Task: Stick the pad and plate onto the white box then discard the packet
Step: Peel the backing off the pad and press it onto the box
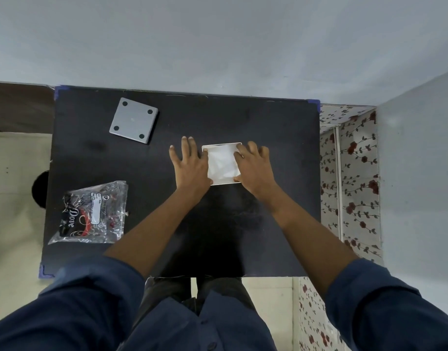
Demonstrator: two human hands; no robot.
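A white box (221,148) lies on the black table (268,127), a little right of centre. A white pad (221,164) lies on top of the box. My left hand (191,165) rests flat along the box's left side, fingers spread, thumb on the pad's edge. My right hand (254,165) lies flat on the box's right side, fingertips pressing the pad. A grey square plate (133,120) with black dots at its corners lies at the back left. A crumpled clear packet (92,214) with dark printing lies near the table's left front edge.
The table stands against a pale wall (218,46). A floral-patterned surface (349,173) is to the right of the table. Pale floor (15,173) shows at the left. My dark blue sleeves and trousers fill the bottom of the view.
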